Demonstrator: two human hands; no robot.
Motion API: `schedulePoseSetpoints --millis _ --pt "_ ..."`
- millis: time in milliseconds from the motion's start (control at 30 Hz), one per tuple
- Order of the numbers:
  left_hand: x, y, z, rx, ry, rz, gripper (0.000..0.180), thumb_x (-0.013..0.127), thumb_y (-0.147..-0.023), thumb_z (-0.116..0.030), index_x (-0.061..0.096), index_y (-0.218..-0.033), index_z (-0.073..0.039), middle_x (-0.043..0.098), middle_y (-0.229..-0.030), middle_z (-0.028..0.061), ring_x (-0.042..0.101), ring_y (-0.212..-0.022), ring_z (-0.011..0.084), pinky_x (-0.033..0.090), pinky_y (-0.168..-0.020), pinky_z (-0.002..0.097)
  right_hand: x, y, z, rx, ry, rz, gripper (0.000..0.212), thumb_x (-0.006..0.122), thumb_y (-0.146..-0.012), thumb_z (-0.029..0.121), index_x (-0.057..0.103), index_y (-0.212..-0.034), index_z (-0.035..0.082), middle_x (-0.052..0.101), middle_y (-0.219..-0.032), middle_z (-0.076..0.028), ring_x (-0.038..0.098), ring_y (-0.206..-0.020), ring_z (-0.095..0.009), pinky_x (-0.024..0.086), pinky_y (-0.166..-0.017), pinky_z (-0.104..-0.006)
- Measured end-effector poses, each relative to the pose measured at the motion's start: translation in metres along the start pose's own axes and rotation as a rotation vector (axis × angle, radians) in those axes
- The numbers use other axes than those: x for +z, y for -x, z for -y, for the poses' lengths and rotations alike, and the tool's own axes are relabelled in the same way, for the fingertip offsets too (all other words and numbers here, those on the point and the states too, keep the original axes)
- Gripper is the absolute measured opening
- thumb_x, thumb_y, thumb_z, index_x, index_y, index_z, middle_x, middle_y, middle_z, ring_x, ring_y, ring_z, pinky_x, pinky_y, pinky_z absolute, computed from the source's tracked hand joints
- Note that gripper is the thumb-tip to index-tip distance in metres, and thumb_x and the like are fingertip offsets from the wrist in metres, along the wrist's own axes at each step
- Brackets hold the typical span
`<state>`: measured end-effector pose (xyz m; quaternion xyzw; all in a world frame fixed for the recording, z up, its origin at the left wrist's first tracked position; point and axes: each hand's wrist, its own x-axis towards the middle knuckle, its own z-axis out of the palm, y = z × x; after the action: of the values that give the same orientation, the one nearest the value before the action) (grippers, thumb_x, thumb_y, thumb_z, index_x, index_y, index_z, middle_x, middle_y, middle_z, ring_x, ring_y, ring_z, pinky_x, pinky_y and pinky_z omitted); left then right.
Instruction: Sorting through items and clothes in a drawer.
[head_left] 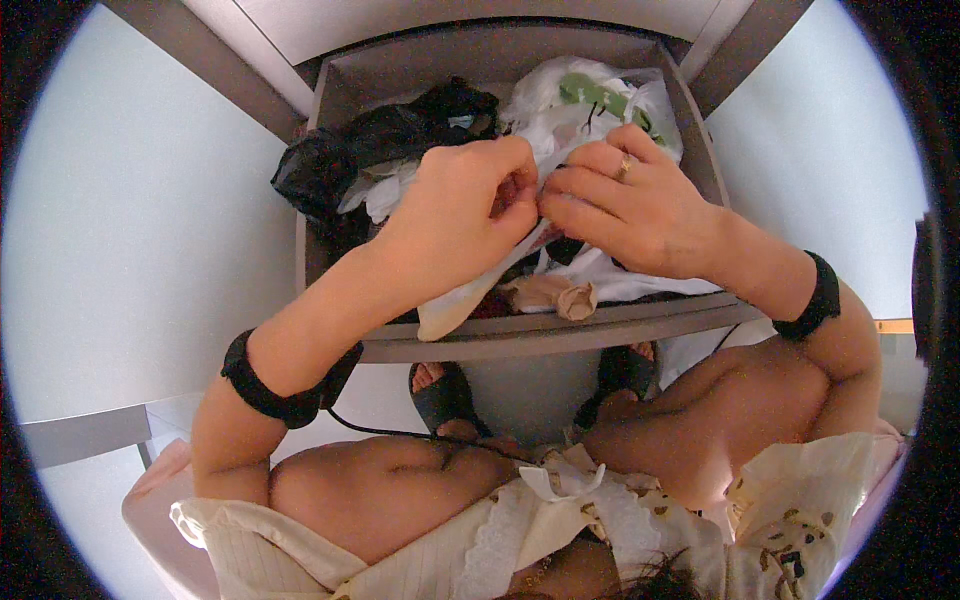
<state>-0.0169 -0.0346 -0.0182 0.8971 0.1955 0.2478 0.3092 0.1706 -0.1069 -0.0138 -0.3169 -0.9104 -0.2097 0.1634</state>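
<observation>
Over an open drawer (600, 328) my two hands meet, fingers closed. From under my left hand (465, 195) a long, pale, sock-like piece of cloth (452, 308) slants down to the drawer's front edge; its other end is hidden by my fingers. My right hand (640, 205), with a ring on one finger, pinches whitish material at the same spot, touching or nearly touching the left. Whether both hands grip one single piece is hard to make out. Beneath them lie a crumpled beige cloth (540, 293) and white fabric (640, 283).
A black plastic bag (400, 130) fills the drawer's left back. A clear bag with white and green contents (610, 90) lies at the right back. Pale panels (150, 220) flank the drawer. Below it are my legs and sandals (445, 400); a dark cable (400, 432) runs from my left wristband.
</observation>
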Motion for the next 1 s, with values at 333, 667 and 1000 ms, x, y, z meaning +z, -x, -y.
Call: schedulePoseSetpoints --millis 333,667,1000 --pt "-0.011 0.006 0.006 0.002 -0.164 -0.172 0.007 0.057 -0.069 -0.006 0.052 -0.071 -0.002 0.055 -0.06 0.0088 0.055 -0.052 0.0148 0.044 -0.049 0.0254 -0.019 0.0 0.029 0.004 -0.014 0.577 0.012 0.053 -0.064 0.02 0.06 -0.068 0.011 0.054 -0.071 -0.002 0.051 -0.077 -0.018 0.035 -0.068 -0.0305" --pt "-0.008 0.006 0.004 -0.009 -0.138 -0.129 0.007 0.057 -0.069 -0.006 0.052 -0.071 -0.001 0.055 -0.061 0.0088 0.055 -0.053 0.0144 0.044 -0.05 0.0251 -0.027 0.0 0.034 0.05 -0.199 0.618 0.013 0.056 -0.063 0.018 0.061 -0.069 0.007 0.056 -0.077 -0.006 0.052 -0.078 -0.02 0.036 -0.068 -0.0338" --pt "0.018 -0.003 0.001 0.057 -0.135 -0.063 0.008 0.057 -0.068 -0.005 0.05 -0.071 -0.001 0.053 -0.061 0.0101 0.054 -0.052 0.0179 0.043 -0.05 0.0265 0.045 0.005 0.019 0.398 -0.156 0.929 0.011 0.052 -0.066 0.002 0.057 -0.074 -0.004 0.054 -0.087 -0.015 0.051 -0.088 -0.03 0.045 -0.072 -0.0367"
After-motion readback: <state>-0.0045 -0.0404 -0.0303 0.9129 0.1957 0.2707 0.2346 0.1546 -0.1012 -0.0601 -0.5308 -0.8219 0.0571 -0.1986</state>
